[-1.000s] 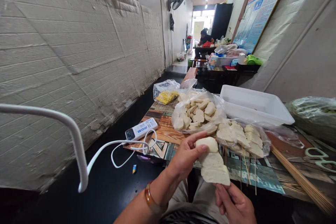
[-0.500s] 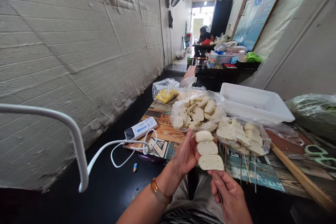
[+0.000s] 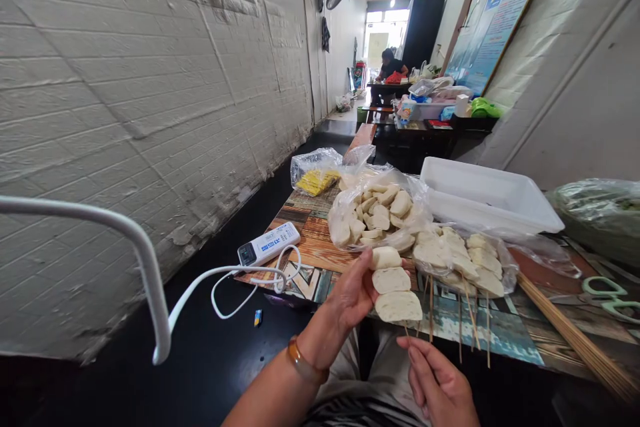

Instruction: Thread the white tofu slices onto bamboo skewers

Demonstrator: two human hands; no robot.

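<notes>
Three pale slices, like sliced steamed bun (image 3: 391,280), sit in a row on a thin wooden skewer (image 3: 407,331). My left hand (image 3: 354,287), with an amber-coloured bangle at its wrist, is wrapped behind and beside the slices and supports them. Below them, my right hand (image 3: 436,377) pinches the skewer between thumb and fingers, a short way under the lowest slice. An open plastic bag of loose slices (image 3: 377,213) lies just beyond my hands. To its right, finished-looking skewers of slices (image 3: 457,257) rest on plastic with their sticks over the table edge.
A white plastic tub (image 3: 490,197) stands behind the skewered slices. Bare skewers (image 3: 575,340) and green-handled scissors (image 3: 607,297) lie at right. A white device (image 3: 270,245) with a looping cable (image 3: 215,273) is at left. A person (image 3: 393,67) sits at a far table.
My right hand has moved down the skewer, so a short length of stick shows under the lowest slice. The slices have shifted slightly up and left with my left hand.
</notes>
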